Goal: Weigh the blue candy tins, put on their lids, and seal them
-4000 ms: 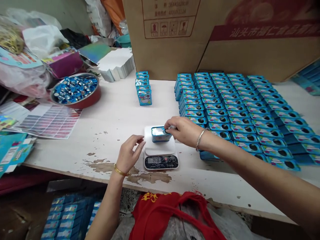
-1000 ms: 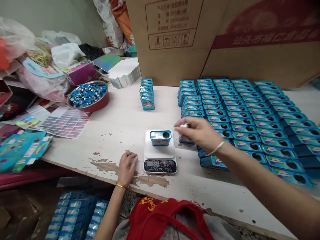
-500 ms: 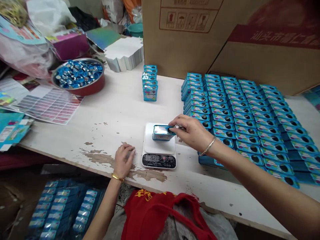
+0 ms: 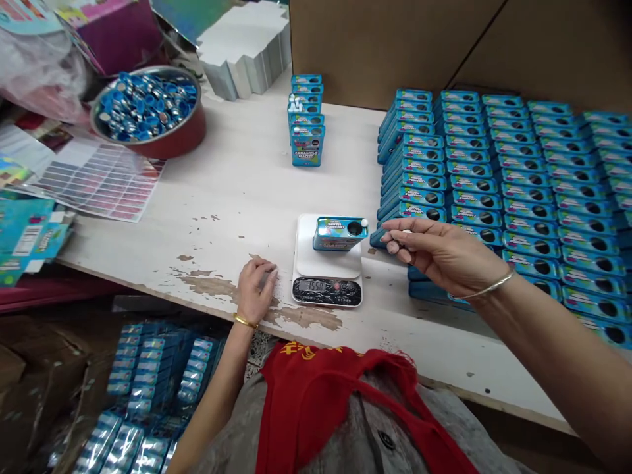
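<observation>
Gripping small white pieces (image 4: 407,232) between fingers of right hand (image 4: 444,253), just right of blue tin (image 4: 333,234) standing on scale (image 4: 326,266); resting left hand (image 4: 257,289), fingers loosely parted, on counter (image 4: 232,184).

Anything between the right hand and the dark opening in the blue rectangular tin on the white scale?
One small white piece at the edge of the tin, beside its opening, facing the right hand; nothing else visible blocks it.

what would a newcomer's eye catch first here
Probably the rows of blue rectangular containers, massed at right. Next, the single blue container on the white digital scale near centre, the bare right hand beside it. Then the round red bowl of blue-and-silver caps, upper left.
</observation>
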A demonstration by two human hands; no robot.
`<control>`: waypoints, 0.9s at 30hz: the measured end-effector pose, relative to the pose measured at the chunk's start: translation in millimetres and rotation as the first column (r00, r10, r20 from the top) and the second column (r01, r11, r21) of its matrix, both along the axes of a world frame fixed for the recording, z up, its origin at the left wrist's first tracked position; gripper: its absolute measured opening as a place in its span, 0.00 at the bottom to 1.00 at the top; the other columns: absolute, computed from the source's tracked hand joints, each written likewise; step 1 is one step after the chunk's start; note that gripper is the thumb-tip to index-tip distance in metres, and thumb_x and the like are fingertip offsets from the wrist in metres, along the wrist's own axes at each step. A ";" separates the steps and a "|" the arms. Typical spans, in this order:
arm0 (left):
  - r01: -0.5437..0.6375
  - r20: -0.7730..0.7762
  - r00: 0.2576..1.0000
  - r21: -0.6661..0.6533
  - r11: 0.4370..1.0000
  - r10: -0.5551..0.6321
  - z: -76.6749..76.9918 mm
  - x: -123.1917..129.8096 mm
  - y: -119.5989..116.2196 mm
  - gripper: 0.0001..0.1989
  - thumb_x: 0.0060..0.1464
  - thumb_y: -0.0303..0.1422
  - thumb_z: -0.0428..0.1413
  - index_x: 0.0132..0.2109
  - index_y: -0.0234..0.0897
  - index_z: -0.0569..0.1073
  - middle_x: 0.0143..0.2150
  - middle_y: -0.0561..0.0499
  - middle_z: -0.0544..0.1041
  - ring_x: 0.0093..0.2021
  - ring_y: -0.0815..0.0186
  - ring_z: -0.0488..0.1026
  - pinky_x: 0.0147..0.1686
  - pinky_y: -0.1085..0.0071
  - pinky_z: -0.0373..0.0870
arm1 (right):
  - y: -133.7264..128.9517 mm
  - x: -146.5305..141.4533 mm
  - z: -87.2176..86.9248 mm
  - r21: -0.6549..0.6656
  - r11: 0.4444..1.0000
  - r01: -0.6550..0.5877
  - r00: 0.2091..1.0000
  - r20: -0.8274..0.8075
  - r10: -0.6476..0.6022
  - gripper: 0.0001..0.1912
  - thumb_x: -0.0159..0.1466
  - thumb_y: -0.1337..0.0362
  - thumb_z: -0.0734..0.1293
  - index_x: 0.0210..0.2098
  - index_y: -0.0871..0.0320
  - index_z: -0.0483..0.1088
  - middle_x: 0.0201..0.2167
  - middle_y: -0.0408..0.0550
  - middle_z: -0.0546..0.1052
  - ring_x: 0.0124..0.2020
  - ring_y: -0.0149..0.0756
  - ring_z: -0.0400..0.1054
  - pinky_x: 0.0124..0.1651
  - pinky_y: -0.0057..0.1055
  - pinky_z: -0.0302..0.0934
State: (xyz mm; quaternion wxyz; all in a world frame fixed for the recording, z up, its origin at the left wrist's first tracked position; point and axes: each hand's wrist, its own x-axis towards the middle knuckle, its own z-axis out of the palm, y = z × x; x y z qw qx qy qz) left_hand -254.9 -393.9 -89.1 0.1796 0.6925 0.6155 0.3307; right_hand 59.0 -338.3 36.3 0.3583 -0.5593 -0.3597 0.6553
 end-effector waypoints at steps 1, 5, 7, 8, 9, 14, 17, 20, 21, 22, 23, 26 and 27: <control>0.001 -0.001 1.000 -0.001 1.000 -0.001 0.5 0.1 0.2 0.09 0.59 0.36 0.51 0.41 0.38 0.74 0.41 0.47 0.72 0.46 0.62 0.69 0.49 0.62 0.68 | -0.1 -1.3 0.3 0.015 1.000 0.006 1.000 0.002 -0.006 0.13 0.52 0.62 0.73 0.36 0.60 0.74 0.32 0.47 0.74 0.26 0.26 0.65 0.24 0.22 0.62; 0.009 0.009 1.000 0.028 1.000 -0.010 0.3 0.2 1.0 0.09 0.60 0.35 0.52 0.41 0.37 0.74 0.41 0.47 0.72 0.46 0.63 0.69 0.49 0.62 0.68 | 3.7 -12.1 5.2 0.061 0.998 0.003 1.000 0.016 -0.004 0.14 0.50 0.60 0.75 0.32 0.60 0.73 0.29 0.45 0.73 0.24 0.24 0.62 0.21 0.21 0.57; 0.015 0.015 1.000 0.046 0.999 -0.016 -1.2 -0.3 0.6 0.09 0.60 0.35 0.52 0.42 0.37 0.74 0.41 0.47 0.72 0.45 0.63 0.69 0.49 0.62 0.68 | 6.4 -18.1 8.6 0.087 0.996 -0.021 0.999 0.027 0.019 0.14 0.50 0.59 0.75 0.32 0.59 0.73 0.28 0.44 0.73 0.24 0.24 0.62 0.22 0.21 0.57; 0.016 0.016 1.000 0.049 0.999 -0.017 -2.0 -0.7 0.2 0.09 0.60 0.35 0.52 0.42 0.37 0.74 0.40 0.47 0.72 0.45 0.63 0.69 0.49 0.62 0.68 | 7.5 -20.7 10.2 0.102 0.994 -0.030 0.999 0.025 0.028 0.14 0.51 0.59 0.75 0.32 0.59 0.73 0.28 0.44 0.73 0.24 0.24 0.62 0.22 0.22 0.57; 0.017 0.017 1.000 0.049 0.999 -0.018 -2.2 -1.0 -0.2 0.09 0.59 0.35 0.52 0.41 0.37 0.74 0.40 0.47 0.72 0.46 0.62 0.69 0.50 0.62 0.67 | 8.4 -22.8 11.5 0.114 0.993 -0.035 0.999 0.019 0.033 0.14 0.51 0.58 0.75 0.32 0.59 0.73 0.28 0.44 0.73 0.24 0.24 0.62 0.23 0.22 0.57; 0.007 0.077 0.997 0.043 0.999 -0.011 17.5 4.5 6.1 0.12 0.59 0.36 0.53 0.48 0.38 0.71 0.42 0.47 0.71 0.43 0.63 0.70 0.46 0.63 0.70 | 4.2 -28.4 11.1 0.074 0.997 0.023 0.996 -0.091 -0.016 0.15 0.52 0.56 0.74 0.33 0.59 0.73 0.28 0.44 0.72 0.23 0.24 0.63 0.22 0.22 0.56; 0.097 0.040 0.994 0.100 0.990 -0.101 50.0 20.1 25.0 0.25 0.56 0.40 0.56 0.59 0.41 0.62 0.51 0.43 0.69 0.50 0.59 0.69 0.47 0.61 0.69 | -9.7 -32.6 2.7 -0.058 0.992 0.113 0.969 -0.212 -0.123 0.17 0.49 0.55 0.76 0.31 0.59 0.72 0.27 0.44 0.72 0.22 0.23 0.62 0.20 0.20 0.54; 0.310 -0.127 0.948 0.149 0.939 -0.293 82.9 41.7 55.4 0.38 0.50 0.46 0.60 0.64 0.42 0.56 0.57 0.39 0.67 0.57 0.51 0.65 0.54 0.53 0.65 | -31.2 -38.6 -12.7 -0.192 0.971 0.142 0.934 -0.298 -0.196 0.19 0.46 0.54 0.77 0.28 0.61 0.72 0.25 0.42 0.71 0.20 0.21 0.60 0.17 0.18 0.49; 0.398 -0.186 0.910 0.129 0.908 -0.372 91.2 48.4 68.0 0.36 0.50 0.46 0.59 0.63 0.42 0.58 0.55 0.40 0.69 0.55 0.51 0.66 0.53 0.53 0.65 | -38.8 -40.4 -20.0 -0.230 0.964 0.132 0.927 -0.316 -0.202 0.20 0.45 0.54 0.77 0.28 0.61 0.71 0.24 0.42 0.71 0.20 0.21 0.60 0.17 0.18 0.48; 0.479 -0.231 0.863 0.091 0.873 -0.449 97.8 54.3 82.1 0.32 0.52 0.45 0.58 0.61 0.42 0.61 0.51 0.41 0.72 0.51 0.53 0.69 0.50 0.54 0.67 | -46.0 -41.8 -28.6 -0.251 0.962 0.106 0.926 -0.328 -0.188 0.20 0.45 0.52 0.77 0.26 0.61 0.70 0.24 0.42 0.71 0.19 0.21 0.59 0.17 0.18 0.47; 0.540 -0.255 0.820 0.050 0.840 -0.512 103.1 59.3 97.6 0.26 0.54 0.43 0.57 0.58 0.43 0.65 0.47 0.42 0.74 0.47 0.55 0.71 0.47 0.57 0.69 | -52.6 -42.5 -38.5 -0.263 0.960 0.093 0.926 -0.330 -0.180 0.21 0.46 0.51 0.77 0.24 0.61 0.69 0.23 0.42 0.71 0.18 0.20 0.59 0.16 0.18 0.45; 0.590 -0.223 0.793 0.050 0.806 -0.567 114.7 70.4 148.6 0.16 0.56 0.38 0.55 0.51 0.42 0.69 0.42 0.46 0.76 0.41 0.60 0.73 0.42 0.63 0.71 | -68.6 -40.5 -72.7 -0.271 0.957 0.103 0.928 -0.319 -0.190 0.26 0.44 0.45 0.75 0.24 0.61 0.69 0.20 0.41 0.70 0.13 0.18 0.52 0.14 0.20 0.39; 0.574 -0.199 0.811 0.089 0.814 -0.550 118.1 73.6 164.7 0.16 0.55 0.38 0.56 0.51 0.41 0.69 0.43 0.46 0.76 0.42 0.60 0.73 0.42 0.64 0.71 | -73.0 -38.6 -83.8 -0.267 0.955 0.132 0.922 -0.321 -0.217 0.26 0.44 0.44 0.75 0.24 0.61 0.69 0.21 0.41 0.71 0.13 0.18 0.52 0.15 0.19 0.39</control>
